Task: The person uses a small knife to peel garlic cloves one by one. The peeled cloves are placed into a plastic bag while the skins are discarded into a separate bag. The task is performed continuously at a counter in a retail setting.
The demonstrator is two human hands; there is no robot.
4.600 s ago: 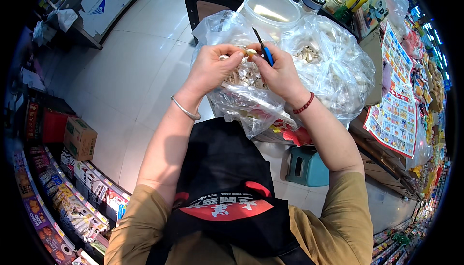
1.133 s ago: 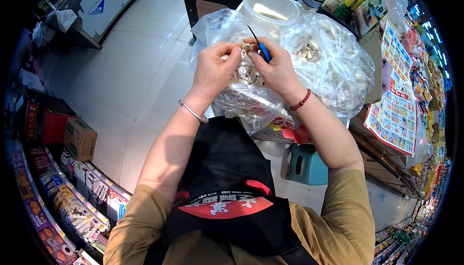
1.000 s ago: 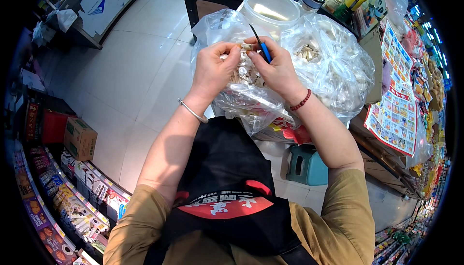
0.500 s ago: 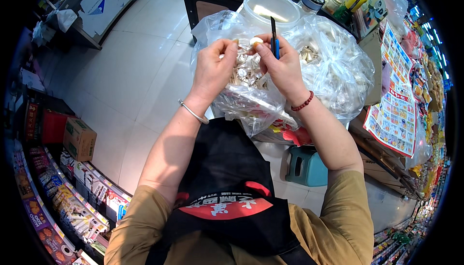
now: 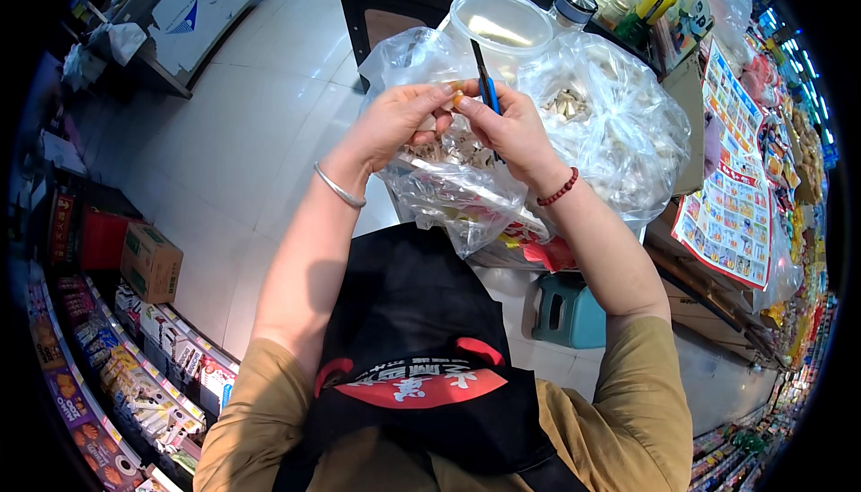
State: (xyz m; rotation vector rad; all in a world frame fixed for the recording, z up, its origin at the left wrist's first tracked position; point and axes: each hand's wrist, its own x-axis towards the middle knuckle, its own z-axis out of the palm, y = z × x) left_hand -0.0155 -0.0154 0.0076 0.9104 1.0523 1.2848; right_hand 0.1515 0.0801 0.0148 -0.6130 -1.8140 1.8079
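My left hand point(image 5: 395, 124) and my right hand point(image 5: 511, 129) meet fingertip to fingertip over an open plastic bag. Between them they pinch what looks like a garlic clove, mostly hidden by the fingers. A blue-and-black utility knife point(image 5: 489, 95) is tucked in my right hand, its black end pointing up and away. Below the hands, the clear bag point(image 5: 430, 189) holds loose pale garlic skins point(image 5: 462, 148). To the right bulges a second clear bag point(image 5: 628, 124), where garlic point(image 5: 568, 106) shows through the opening.
Behind the bags stand a round clear plastic tub point(image 5: 502, 21) and a lidded jar point(image 5: 575, 5). A teal stool point(image 5: 571, 313) is under the table's near side. Printed flyers point(image 5: 731, 196) hang at right. A carton point(image 5: 150, 261) and snack shelves point(image 5: 134, 357) line the left.
My left hand has moved in and turned to meet the right fingertips. The white clove seen in my right fingers is now mostly covered. The knife tilts further left.
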